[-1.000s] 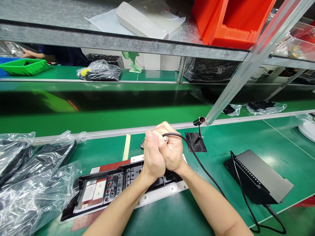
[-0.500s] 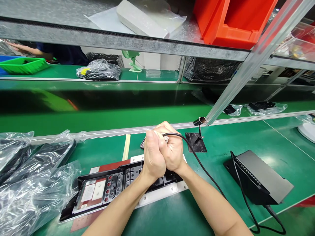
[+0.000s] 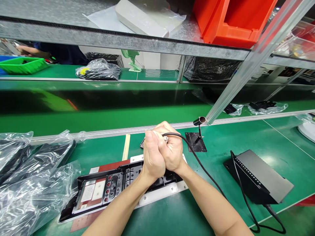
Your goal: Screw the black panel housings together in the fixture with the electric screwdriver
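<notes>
Both fists are pressed together above the black plastic housing (image 3: 120, 178), which lies in a fixture with white blocks (image 3: 158, 195) and reddish-brown plates. My left hand (image 3: 154, 154) is closed, thumb on top. Against it, my right hand (image 3: 173, 147) is closed too. They grip a corded hand tool (image 3: 166, 139); only its pale top end shows, the rest hidden by the fingers. From that end a black cable (image 3: 201, 164) arcs to the right, passing behind my right forearm. A small dark piece (image 3: 142, 143) shows just left of the fists.
A black box with a cord (image 3: 263, 177) sits at right. Behind my hands stands a black tube holder (image 3: 199, 121). Plastic-bagged parts (image 3: 41, 164) lie at left. Overhead are a metal shelf (image 3: 98, 37) and a red bin (image 3: 228, 39). A person's arm (image 3: 36, 50) shows far left.
My hands, the tool and the housing stay in the same place. At the far left, the other person's arm has shifted slightly to the right.
</notes>
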Available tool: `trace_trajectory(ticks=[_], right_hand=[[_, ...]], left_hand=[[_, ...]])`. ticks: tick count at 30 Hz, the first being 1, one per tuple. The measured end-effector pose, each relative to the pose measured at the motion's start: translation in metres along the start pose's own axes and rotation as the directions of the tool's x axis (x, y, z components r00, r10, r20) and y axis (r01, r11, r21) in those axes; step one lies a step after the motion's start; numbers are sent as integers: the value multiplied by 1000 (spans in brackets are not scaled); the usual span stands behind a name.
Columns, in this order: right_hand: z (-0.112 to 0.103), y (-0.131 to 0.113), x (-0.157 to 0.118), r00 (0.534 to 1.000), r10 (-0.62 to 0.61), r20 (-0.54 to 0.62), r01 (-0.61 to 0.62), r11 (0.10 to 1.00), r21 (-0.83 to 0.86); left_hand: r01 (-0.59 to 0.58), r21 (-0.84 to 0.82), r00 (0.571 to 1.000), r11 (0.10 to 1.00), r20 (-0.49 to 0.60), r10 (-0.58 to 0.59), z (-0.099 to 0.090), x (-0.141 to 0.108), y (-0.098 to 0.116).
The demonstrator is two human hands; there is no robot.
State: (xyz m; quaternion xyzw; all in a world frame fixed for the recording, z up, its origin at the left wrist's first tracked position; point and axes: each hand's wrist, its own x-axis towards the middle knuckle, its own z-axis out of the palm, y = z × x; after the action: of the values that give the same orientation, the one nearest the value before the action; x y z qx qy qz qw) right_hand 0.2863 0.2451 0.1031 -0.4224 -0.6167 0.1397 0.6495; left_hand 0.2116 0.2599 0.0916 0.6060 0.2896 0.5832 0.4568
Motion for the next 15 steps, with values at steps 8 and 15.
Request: trace_trajectory(ticks=[8,15], right_hand=[[1,2,0,1000,-26,-15,26,1000,13],[2,2,0,999,-42,-20,43,999,30]], left_hand=[[-9,-4,1000,1000,11,9,-2,0,-3],[-14,-20,1000,1000,20,15,-2,-1,-3]])
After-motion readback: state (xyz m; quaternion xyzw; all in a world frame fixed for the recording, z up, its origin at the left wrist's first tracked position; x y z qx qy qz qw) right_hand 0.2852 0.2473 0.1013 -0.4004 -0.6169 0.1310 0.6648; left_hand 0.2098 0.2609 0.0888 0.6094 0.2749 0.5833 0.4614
